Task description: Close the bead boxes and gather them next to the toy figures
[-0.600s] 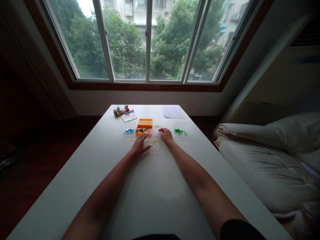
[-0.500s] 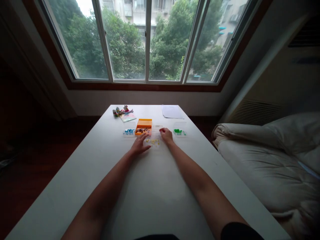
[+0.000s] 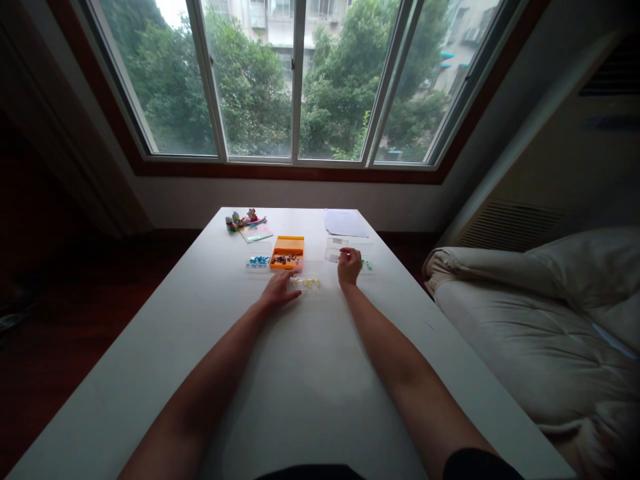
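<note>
My left hand (image 3: 280, 289) rests with its fingers apart at the left edge of a clear box of small yellow pieces (image 3: 307, 283). Whether it touches that box I cannot tell. Just behind it stands an open orange box (image 3: 290, 243) with small dark brown pieces (image 3: 286, 259) inside. My right hand (image 3: 349, 265) is closed on the right side of a clear plastic box (image 3: 333, 255), its lid raised; I make out no pieces in it. Partly hidden behind this hand is a clear box with green pieces (image 3: 368, 265).
Left of the orange box sits a clear box of blue pieces (image 3: 258, 262). Small colourful figures (image 3: 243, 221) and a pastel card (image 3: 257, 233) lie at the back left of the white table (image 3: 310, 373). White paper sheets (image 3: 345, 223) lie at the back right.
My right hand has moved right, and the clear plastic box has come along from beside the orange box. It now covers most of the green pieces. My left hand has barely moved.
</note>
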Action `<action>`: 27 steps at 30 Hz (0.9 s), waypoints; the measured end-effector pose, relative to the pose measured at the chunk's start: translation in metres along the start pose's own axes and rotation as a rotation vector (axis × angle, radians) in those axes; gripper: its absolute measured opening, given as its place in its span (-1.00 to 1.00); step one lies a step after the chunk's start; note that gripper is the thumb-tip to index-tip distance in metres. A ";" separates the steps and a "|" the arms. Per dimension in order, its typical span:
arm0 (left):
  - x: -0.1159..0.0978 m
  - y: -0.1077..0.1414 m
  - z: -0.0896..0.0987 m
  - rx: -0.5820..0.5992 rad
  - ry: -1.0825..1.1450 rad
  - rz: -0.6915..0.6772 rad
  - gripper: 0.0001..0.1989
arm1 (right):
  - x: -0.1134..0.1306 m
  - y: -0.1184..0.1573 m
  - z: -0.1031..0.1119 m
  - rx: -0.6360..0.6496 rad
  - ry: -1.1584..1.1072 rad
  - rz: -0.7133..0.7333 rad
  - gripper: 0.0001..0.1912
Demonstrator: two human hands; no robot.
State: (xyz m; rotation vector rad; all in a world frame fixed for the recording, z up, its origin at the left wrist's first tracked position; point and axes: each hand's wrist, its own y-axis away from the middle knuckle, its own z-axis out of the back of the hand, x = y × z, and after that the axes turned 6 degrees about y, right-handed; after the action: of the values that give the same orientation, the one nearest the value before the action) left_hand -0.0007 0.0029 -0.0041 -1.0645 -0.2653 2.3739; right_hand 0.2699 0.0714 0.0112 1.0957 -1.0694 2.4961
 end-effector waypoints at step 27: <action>-0.029 0.005 -0.015 -0.382 0.402 -0.024 -0.24 | 0.019 0.026 -0.018 0.110 -0.344 0.112 -0.77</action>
State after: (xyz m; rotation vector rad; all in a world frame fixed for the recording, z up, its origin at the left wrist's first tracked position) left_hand 0.0245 -0.0175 0.0025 -1.6712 -0.5929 2.0716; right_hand 0.2355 0.0637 0.0027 1.5838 -1.1150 2.5367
